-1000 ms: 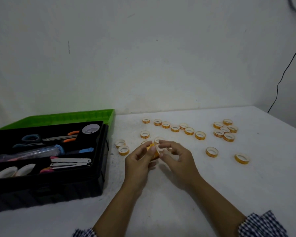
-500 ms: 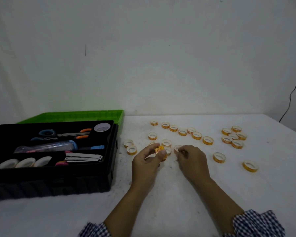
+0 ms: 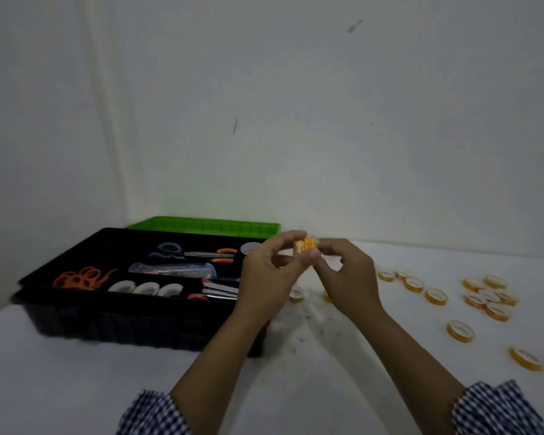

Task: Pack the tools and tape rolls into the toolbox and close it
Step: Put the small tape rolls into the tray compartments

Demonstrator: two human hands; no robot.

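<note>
A: Right, mid-pack that was: the left hand (image 3: 266, 273) and right hand (image 3: 347, 271) were both lifted off the table (image 3: 311, 387). They pinched a small stack of tape rolls (image 3: 305, 246) between thumb and fingertips, one hand on each side.

B: And where was the stack, exactly?

A: In the air, by the right end of the open toolbox (image 3: 139, 321), with the green lid (image 3: 201, 226) laid back behind. Scissors (image 3: 182, 253) and three white rolls (image 3: 146, 288) were already inside. Plenty of loose rolls (image 3: 435, 296) lay scattered on the table to the right.

B: So the next move?

A: I'd judge it called for carrying the stack left and down into a compartment with room. The pinch had to stay square so the rolls didn't fan apart. After that came the scattered ones, so closing was a long way off.

B: Any label readable?

A: Reddish print on the yellow stack, too blurred to read. No brand showed on the box either.
</note>
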